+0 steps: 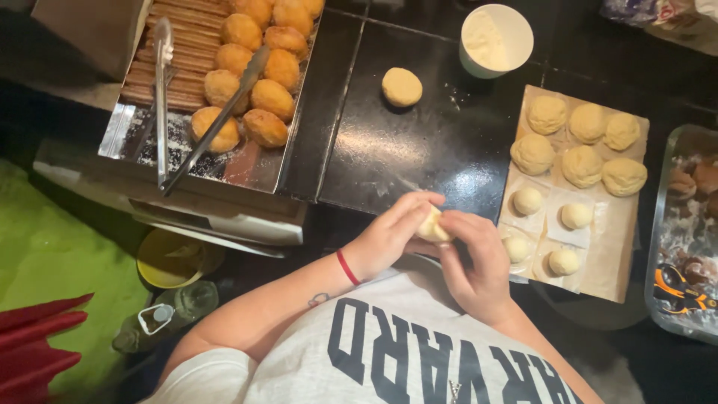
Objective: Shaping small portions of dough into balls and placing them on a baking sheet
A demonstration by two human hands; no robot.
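1. Seen from above, a person in a grey printed shirt works at a dark counter [419,150]. Both hands meet just above the near edge.

2. The left hand [389,236], with a red band at the wrist, and the right hand [475,262] close together around one pale dough piece [432,224]. Fingers of both hands curl over it, so only a small part shows. It is held off the counter, not resting on it.

3. Done, as far as can be judged: a paper sheet [613,247] to the right holds six larger dough rounds [576,142] in its far half, packed close, some touching. In its near half sit four small balls [561,217], each apart on its own paper square.

4. One flattened dough disc [402,87] lies alone on the far counter, near a white cup [496,39] of pale filling or flour; which one cannot be told.

5. To the left, a foil-lined tray [134,127] holds golden fried balls [254,82] beside a row of long brown sticks, with metal tongs [161,97] laid across. These look finished.

6. Left to do, by judgement: the piece in hand is not yet set down, the lone disc is unworked, and the pale pieces on the paper are uncooked.

7. At far right, part of a clear container [684,247] shows dark, dusted items, too blurred to name.
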